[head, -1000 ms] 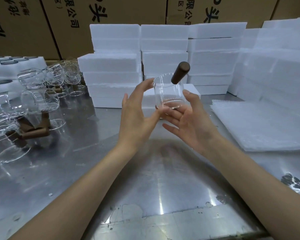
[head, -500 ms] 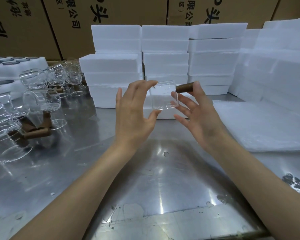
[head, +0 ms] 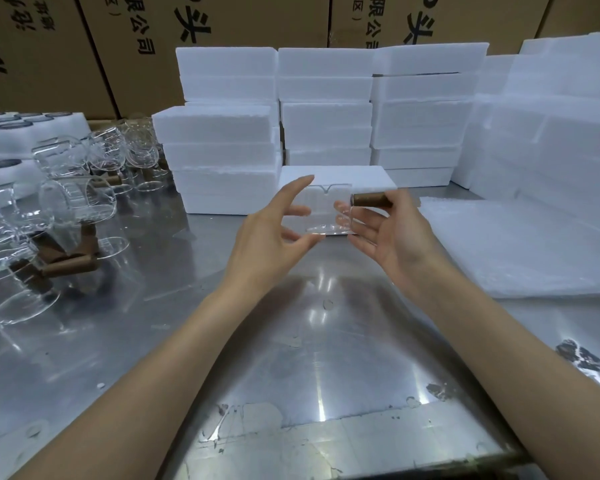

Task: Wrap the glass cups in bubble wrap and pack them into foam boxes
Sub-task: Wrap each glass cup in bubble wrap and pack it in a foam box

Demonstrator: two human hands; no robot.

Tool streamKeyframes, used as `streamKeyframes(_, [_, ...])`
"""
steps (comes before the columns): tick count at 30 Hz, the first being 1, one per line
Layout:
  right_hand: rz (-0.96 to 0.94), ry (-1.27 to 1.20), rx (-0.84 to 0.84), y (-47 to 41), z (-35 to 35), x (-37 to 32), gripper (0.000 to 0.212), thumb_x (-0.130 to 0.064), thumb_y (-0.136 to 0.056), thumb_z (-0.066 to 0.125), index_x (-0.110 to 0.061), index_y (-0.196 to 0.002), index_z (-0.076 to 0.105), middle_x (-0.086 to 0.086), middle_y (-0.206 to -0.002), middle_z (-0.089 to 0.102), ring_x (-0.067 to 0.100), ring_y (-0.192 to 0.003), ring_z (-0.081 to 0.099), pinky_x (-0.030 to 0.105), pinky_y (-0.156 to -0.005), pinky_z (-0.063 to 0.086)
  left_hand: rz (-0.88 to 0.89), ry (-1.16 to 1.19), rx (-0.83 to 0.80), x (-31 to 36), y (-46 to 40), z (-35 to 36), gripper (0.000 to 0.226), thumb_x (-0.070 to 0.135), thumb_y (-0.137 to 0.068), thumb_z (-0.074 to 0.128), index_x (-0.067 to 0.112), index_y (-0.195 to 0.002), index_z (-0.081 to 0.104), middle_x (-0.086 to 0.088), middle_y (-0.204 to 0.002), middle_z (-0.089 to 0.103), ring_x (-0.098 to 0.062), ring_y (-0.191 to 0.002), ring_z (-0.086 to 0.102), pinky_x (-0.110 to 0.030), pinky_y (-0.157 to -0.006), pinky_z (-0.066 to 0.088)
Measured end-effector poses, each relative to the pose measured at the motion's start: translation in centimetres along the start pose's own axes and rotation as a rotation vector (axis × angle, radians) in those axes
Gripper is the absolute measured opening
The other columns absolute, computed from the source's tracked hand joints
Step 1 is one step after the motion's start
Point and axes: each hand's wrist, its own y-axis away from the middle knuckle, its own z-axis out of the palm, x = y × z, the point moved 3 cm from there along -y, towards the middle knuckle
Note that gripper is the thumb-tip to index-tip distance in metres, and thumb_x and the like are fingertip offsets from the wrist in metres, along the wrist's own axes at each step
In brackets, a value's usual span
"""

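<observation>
Glass cup (head: pixel 328 211) held up between both hands above the middle of the steel surface (head: pixel 291 358), in front of a low foam box (head: pixel 336 176): that is the head view, the only one. The left hand (head: pixel 267 237) has fingers and thumb spread and lightly curved round the clear wall, and whether they press the glass or only frame it I cannot tell. The right hand (head: pixel 392 233) cradles the other side, its fingertips at the brown wooden handle (head: pixel 371 199), which points toward the right edge. This looks like a check of the cup before wrapping, so the sound way is to steady it by handle and base, keep fingers off the thin rim, and carry it low to the bubble wrap sheets (head: pixel 520 247) stacked at the right edge. As for containers, the stacked foam boxes (head: pixel 326 98) along the far edge are closed, so their contents are hidden. Foam trays (head: pixel 32 129) at the far left corner show dark round shapes in their pockets, too small to identify. More cups (head: pixel 66 202) lie loose along the left edge, unwrapped.
</observation>
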Motion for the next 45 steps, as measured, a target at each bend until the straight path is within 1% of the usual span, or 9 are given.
streamKeyframes(8, [0.108, -0.063, 0.079, -1.1, -0.9, 1.0, 0.035, -0.018, -0.093, 0.027, -0.004, -0.112, 0.053, 0.018, -0.114, 0.067, 0.029, -0.095, 0.065, 0.034, -0.086, 0.05, -0.069, 0.138, -0.182, -1.7, 0.3, 1.6, 0.057, 0.031, -0.076, 0.08, 0.049, -0.12, 0.049, 0.006, -0.114, 0.062, -0.001, -0.084, 0.069, -0.034, -0.091, 0.054])
streamKeyframes(12, [0.142, -0.05, 0.153, -1.3, -1.1, 1.4, 0.022, -0.011, -0.092, 0.03, -0.007, -0.092, 0.052, 0.021, -0.107, 0.064, 0.029, -0.083, 0.064, 0.032, -0.075, 0.053, -0.075, 0.067, -0.19, -2.2, 0.4, 1.9, 0.049, 0.03, -0.078, 0.078, 0.05, -0.115, 0.052, 0.018, -0.105, 0.058, 0.004, -0.08, 0.067, -0.023, -0.085, 0.053])
streamKeyframes(15, [0.166, -0.004, 0.183, -1.6, -1.4, 1.5, 0.023, -0.009, -0.092, 0.032, -0.006, -0.095, 0.055, 0.014, -0.098, 0.063, 0.027, -0.085, 0.064, 0.029, -0.071, 0.052, -0.091, 0.039, -0.198, -2.4, 0.4, 2.1, 0.049, 0.032, -0.078, 0.078, 0.045, -0.12, 0.055, 0.016, -0.105, 0.058, 0.0, -0.083, 0.066, -0.017, -0.076, 0.05])
streamKeyframes(20, [0.179, 0.083, 0.201, -1.9, -1.5, 1.5, 0.028, -0.005, -0.09, 0.036, -0.008, -0.107, 0.058, 0.004, -0.084, 0.059, 0.02, -0.085, 0.053, 0.032, -0.091, 0.047, -0.064, -0.03, -0.207, -2.4, 0.5, 2.4, 0.054, 0.034, -0.081, 0.075, 0.042, -0.129, 0.052, 0.01, -0.115, 0.059, -0.009, -0.089, 0.064, -0.009, -0.072, 0.042])
streamKeyframes(24, [-0.042, 0.537, 0.296, -1.6, -2.1, 0.4, 0.028, -0.012, -0.094, 0.041, -0.015, -0.117, 0.057, -0.001, -0.104, 0.056, 0.013, -0.089, 0.053, 0.031, -0.088, 0.044, -0.064, -0.03, -0.227, -2.4, 0.6, 2.2, 0.061, 0.044, -0.08, 0.073, 0.045, -0.135, 0.045, 0.014, -0.113, 0.056, -0.008, -0.095, 0.061, -0.015, -0.082, 0.046])
streamKeyframes(29, [-0.477, 1.158, 0.576, -1.1, -4.5, -2.4, 0.038, -0.004, -0.087, 0.045, -0.012, -0.123, 0.053, 0.007, -0.127, 0.051, 0.025, -0.12, 0.043, 0.031, -0.083, 0.035, -0.088, 0.044, -0.132, -2.0, 0.3, 1.5, 0.065, 0.068, -0.079, 0.046, 0.045, -0.139, 0.038, 0.014, -0.119, 0.057, -0.005, -0.106, 0.057, -0.02, -0.084, 0.042])
streamKeyframes(35, [0.001, 1.537, 0.606, -1.6, -7.2, -1.7, 0.031, -0.01, -0.09, 0.053, 0.0, -0.119, 0.049, 0.021, -0.128, 0.044, 0.037, -0.118, 0.041, 0.037, -0.083, 0.037, -0.069, 0.047, -0.094, -1.5, 0.4, 1.1, 0.051, 0.059, -0.09, 0.036, 0.039, -0.137, 0.045, 0.026, -0.106, 0.052, 0.013, -0.096, 0.052, -0.007, -0.077, 0.035])
streamKeyframes(39, [0.002, 1.479, 0.652, -1.7, -8.0, -1.8, 0.024, -0.005, -0.089, 0.053, -0.002, -0.112, 0.056, 0.019, -0.123, 0.047, 0.037, -0.107, 0.051, 0.033, -0.075, 0.035, -0.07, 0.029, -0.103, -1.5, 0.6, 1.0, 0.043, 0.052, -0.096, 0.037, 0.039, -0.136, 0.045, 0.023, -0.111, 0.053, 0.024, -0.092, 0.046, -0.002, -0.077, 0.032])
streamKeyframes(45, [-0.097, 1.39, 0.721, -1.6, -8.5, -2.3, 0.016, -0.003, -0.087, 0.049, -0.006, -0.094, 0.063, 0.017, -0.105, 0.061, 0.034, -0.082, 0.05, 0.03, -0.068, 0.035, -0.055, 0.032, -0.065, -1.3, 0.6, 0.9, 0.036, 0.044, -0.1, 0.04, 0.034, -0.132, 0.051, 0.018, -0.109, 0.059, 0.014, -0.095, 0.052, 0.003, -0.077, 0.033])
